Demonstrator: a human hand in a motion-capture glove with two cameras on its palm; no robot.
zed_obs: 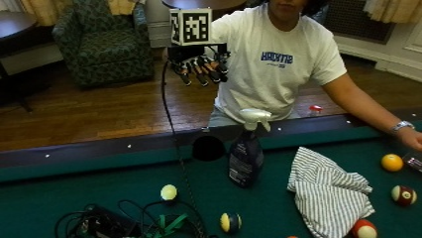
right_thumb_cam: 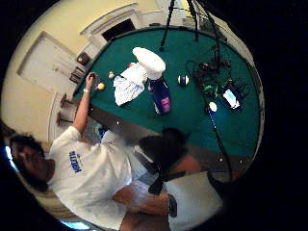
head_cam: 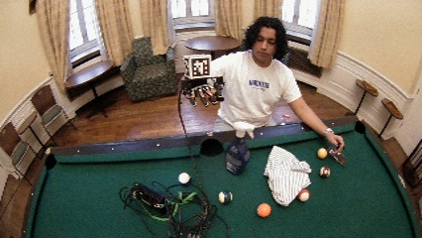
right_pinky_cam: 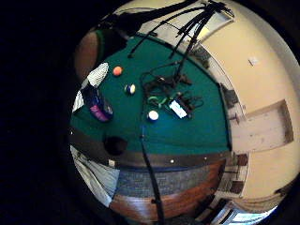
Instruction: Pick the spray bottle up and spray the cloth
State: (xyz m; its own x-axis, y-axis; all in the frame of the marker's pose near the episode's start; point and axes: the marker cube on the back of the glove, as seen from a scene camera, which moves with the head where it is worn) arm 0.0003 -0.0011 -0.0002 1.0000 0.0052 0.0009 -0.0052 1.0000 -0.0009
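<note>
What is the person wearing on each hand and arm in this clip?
The right hand wears a black glove. The other hand is bare, with a silver watch at the wrist. Both arms are bare below the short sleeves of a white T-shirt with blue lettering on the chest.

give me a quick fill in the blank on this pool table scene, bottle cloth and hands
1. The spray bottle stands upright on the ____ felt of the pool table.
2. The gloved right hand is raised above the table and holds ____.
3. The striped cloth lies crumpled beside the bottle, on the side toward the person's ____ hand.
4. The bottle's trigger head is ____ in colour.

Missing words: green; nothing; bare; white
</note>
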